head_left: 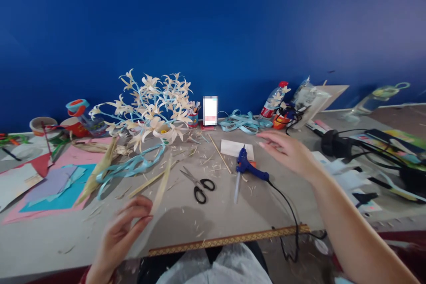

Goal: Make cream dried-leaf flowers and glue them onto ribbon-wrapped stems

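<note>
My left hand [124,226] is at the front left of the table, its fingers pinched on the lower end of a pale corn husk strip [162,186]. My right hand [286,153] hovers over the right side with its fingers stretched out, holding nothing. Just left of and below it lies a blue hot glue gun [251,170], with a clear glue stick [237,186] poking out of it. Black-handled scissors [199,184] rest between my hands, blades apart. Behind them stands a bunch of cream husk flowers [156,102] on light blue stems in a cup.
Light blue ribbon [244,122] lies in a heap near the wall. A red-capped bottle [274,100] leans behind it. Coloured paper sheets [60,186] and husks [100,171] cover the left. The glue gun's black cord [289,204] hangs over the front edge. Cables and papers crowd the right.
</note>
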Demonstrator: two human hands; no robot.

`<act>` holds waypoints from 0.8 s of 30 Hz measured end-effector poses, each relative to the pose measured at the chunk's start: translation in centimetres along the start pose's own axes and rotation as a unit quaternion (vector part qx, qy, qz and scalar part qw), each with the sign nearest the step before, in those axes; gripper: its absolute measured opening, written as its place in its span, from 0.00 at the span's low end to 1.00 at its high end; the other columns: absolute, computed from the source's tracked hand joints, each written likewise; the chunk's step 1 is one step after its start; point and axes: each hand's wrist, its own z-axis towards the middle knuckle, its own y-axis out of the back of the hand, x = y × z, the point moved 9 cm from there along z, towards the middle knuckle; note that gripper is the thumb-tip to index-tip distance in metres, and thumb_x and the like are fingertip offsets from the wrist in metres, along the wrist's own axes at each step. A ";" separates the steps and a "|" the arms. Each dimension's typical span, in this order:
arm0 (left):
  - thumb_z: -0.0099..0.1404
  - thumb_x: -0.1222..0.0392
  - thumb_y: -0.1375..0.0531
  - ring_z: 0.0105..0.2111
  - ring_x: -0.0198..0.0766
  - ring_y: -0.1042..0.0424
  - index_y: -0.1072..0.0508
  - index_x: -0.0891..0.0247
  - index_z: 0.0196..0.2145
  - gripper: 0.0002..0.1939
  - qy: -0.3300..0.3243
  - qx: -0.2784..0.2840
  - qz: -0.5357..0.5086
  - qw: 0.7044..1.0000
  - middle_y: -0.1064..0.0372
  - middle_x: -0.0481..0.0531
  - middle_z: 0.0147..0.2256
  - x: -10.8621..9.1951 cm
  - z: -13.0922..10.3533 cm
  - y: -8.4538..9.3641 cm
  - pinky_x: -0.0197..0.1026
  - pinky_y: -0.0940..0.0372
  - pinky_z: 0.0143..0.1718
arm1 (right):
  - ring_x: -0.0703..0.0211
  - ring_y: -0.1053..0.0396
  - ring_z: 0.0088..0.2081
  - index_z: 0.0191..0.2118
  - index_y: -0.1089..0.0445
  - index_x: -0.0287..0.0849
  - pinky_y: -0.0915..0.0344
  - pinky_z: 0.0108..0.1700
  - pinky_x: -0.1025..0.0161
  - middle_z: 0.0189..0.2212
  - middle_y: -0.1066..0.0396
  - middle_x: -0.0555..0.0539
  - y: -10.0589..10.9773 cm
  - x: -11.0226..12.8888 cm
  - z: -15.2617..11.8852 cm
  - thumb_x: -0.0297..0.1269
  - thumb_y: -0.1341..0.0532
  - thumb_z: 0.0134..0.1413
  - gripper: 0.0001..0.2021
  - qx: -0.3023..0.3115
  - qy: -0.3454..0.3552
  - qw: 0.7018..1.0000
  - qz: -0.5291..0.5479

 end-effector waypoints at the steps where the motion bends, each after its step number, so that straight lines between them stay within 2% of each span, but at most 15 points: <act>1: 0.56 0.67 0.34 0.38 0.46 0.29 0.20 0.58 0.31 0.05 -0.008 0.040 -0.005 0.999 0.27 0.56 0.35 -0.4 0.1 -1.5 0.43 0.34 0.39 | 0.54 0.27 0.42 0.53 0.31 0.47 0.29 0.42 0.61 0.53 0.31 0.43 0.1 0.5 1.1 0.47 0.47 0.63 0.18 0.014 0.023 1.000 0.010; 3: 0.57 0.67 0.35 0.37 0.47 0.29 0.20 0.58 0.32 0.06 -0.007 0.090 -0.019 0.996 0.27 0.57 0.35 -0.9 0.0 -3.7 0.44 0.34 0.39 | 0.54 0.28 0.45 0.56 0.34 0.46 0.30 0.43 0.60 0.56 0.34 0.42 0.6 0.4 3.2 0.46 0.48 0.63 0.20 0.010 0.043 0.998 0.035; 4: 0.57 0.66 0.35 0.37 0.46 0.30 0.20 0.59 0.32 0.05 0.000 0.090 -0.031 0.995 0.28 0.57 0.34 -0.9 -0.1 -4.4 0.44 0.35 0.38 | 0.53 0.28 0.45 0.59 0.37 0.44 0.30 0.43 0.59 0.57 0.36 0.40 1.0 -0.2 4.1 0.45 0.48 0.63 0.21 -0.012 0.034 0.999 0.024; 5: 0.58 0.65 0.35 0.36 0.46 0.31 0.20 0.59 0.31 0.03 0.013 0.069 -0.047 0.996 0.29 0.57 0.34 -0.8 -0.3 -4.7 0.44 0.36 0.38 | 0.51 0.29 0.45 0.60 0.39 0.43 0.30 0.44 0.56 0.57 0.36 0.38 1.1 -1.0 4.7 0.44 0.47 0.62 0.23 -0.024 0.015 0.999 -0.020; 7: 0.60 0.61 0.36 0.37 0.45 0.33 0.22 0.60 0.28 0.04 0.060 -0.018 -0.090 0.994 0.31 0.55 0.33 0.2 -0.8 -4.6 0.42 0.37 0.37 | 0.42 0.31 0.47 0.54 0.31 0.41 0.35 0.49 0.44 0.52 0.31 0.37 0.7 -2.3 5.0 0.42 0.43 0.59 0.19 -0.035 -0.029 0.985 -0.168; 9: 0.60 0.59 0.36 0.36 0.43 0.34 0.24 0.61 0.26 0.07 0.102 -0.023 -0.128 0.986 0.33 0.54 0.32 1.2 -1.4 -5.9 0.40 0.38 0.36 | 0.35 0.35 0.51 0.44 0.25 0.41 0.44 0.54 0.36 0.46 0.27 0.38 0.2 -2.1 4.1 0.40 0.42 0.57 0.13 -0.061 -0.044 0.957 -0.280; 10: 0.60 0.58 0.36 0.36 0.42 0.34 0.24 0.62 0.26 0.07 0.124 -0.006 -0.143 0.982 0.34 0.54 0.32 1.7 -1.7 -6.9 0.40 0.38 0.36 | 0.36 0.35 0.51 0.44 0.25 0.42 0.44 0.54 0.37 0.48 0.28 0.38 0.2 -1.4 3.2 0.39 0.43 0.59 0.13 -0.089 -0.039 0.951 -0.295; 12: 0.60 0.58 0.36 0.35 0.41 0.35 0.24 0.62 0.27 0.06 0.158 0.002 -0.172 0.972 0.35 0.53 0.31 2.3 -2.0 -8.2 0.39 0.39 0.36 | 0.45 0.30 0.46 0.51 0.28 0.42 0.36 0.48 0.50 0.52 0.30 0.38 0.2 0.0 0.8 0.38 0.46 0.62 0.16 -0.140 -0.037 0.955 -0.258; 13: 0.60 0.58 0.36 0.35 0.41 0.35 0.24 0.62 0.28 0.06 0.170 0.001 -0.185 0.968 0.35 0.53 0.31 2.5 -2.0 -8.6 0.39 0.39 0.36 | 0.50 0.28 0.40 0.49 0.27 0.42 0.34 0.42 0.57 0.48 0.27 0.40 0.2 0.3 -0.5 0.39 0.47 0.63 0.16 -0.156 -0.052 0.962 -0.220; 15: 0.60 0.58 0.36 0.35 0.41 0.35 0.24 0.62 0.30 0.05 0.186 -0.005 -0.209 0.960 0.34 0.52 0.31 2.6 -1.8 -9.3 0.38 0.39 0.36 | 0.55 0.29 0.28 0.42 0.25 0.43 0.35 0.32 0.61 0.33 0.23 0.44 0.1 0.2 -3.1 0.42 0.47 0.63 0.15 -0.173 -0.115 0.962 -0.177; 17: 0.59 0.58 0.35 0.34 0.39 0.34 0.24 0.61 0.30 0.05 0.203 -0.010 -0.228 0.952 0.33 0.51 0.31 2.8 -1.4 -9.9 0.37 0.39 0.36 | 0.52 0.29 0.29 0.37 0.24 0.44 0.34 0.35 0.58 0.29 0.23 0.45 -1.1 0.9 -5.0 0.43 0.46 0.62 0.15 -0.136 -0.111 0.969 -0.174; 18: 0.59 0.57 0.34 0.33 0.38 0.34 0.24 0.61 0.30 0.06 0.214 -0.013 -0.233 0.949 0.33 0.51 0.31 2.9 -1.3 -10.2 0.36 0.39 0.35 | 0.48 0.28 0.34 0.35 0.23 0.45 0.34 0.40 0.54 0.32 0.23 0.44 -2.2 1.9 -5.7 0.43 0.46 0.61 0.15 -0.102 -0.075 0.977 -0.172; 20: 0.58 0.57 0.34 0.30 0.36 0.35 0.24 0.61 0.29 0.06 0.236 -0.021 -0.234 0.943 0.32 0.50 0.30 3.2 -1.0 -10.6 0.35 0.39 0.33 | 0.43 0.30 0.44 0.39 0.23 0.45 0.36 0.48 0.47 0.43 0.24 0.42 -4.1 3.8 -7.2 0.42 0.45 0.61 0.13 -0.064 -0.031 0.987 -0.141; 21: 0.58 0.56 0.34 0.30 0.36 0.35 0.25 0.61 0.30 0.07 0.245 -0.024 -0.233 0.941 0.31 0.49 0.29 3.3 -1.0 -10.8 0.35 0.39 0.32 | 0.44 0.30 0.45 0.41 0.24 0.45 0.36 0.49 0.48 0.46 0.26 0.41 -5.2 4.8 -7.8 0.41 0.45 0.61 0.13 -0.049 -0.016 0.994 -0.101; 24: 0.60 0.55 0.35 0.29 0.36 0.34 0.25 0.62 0.30 0.07 0.249 -0.021 -0.230 0.941 0.30 0.49 0.28 3.0 -0.8 -11.4 0.34 0.39 0.32 | 0.52 0.27 0.41 0.40 0.25 0.45 0.32 0.44 0.58 0.41 0.24 0.43 -9.2 8.3 -9.4 0.37 0.46 0.63 0.12 0.045 0.002 0.996 0.082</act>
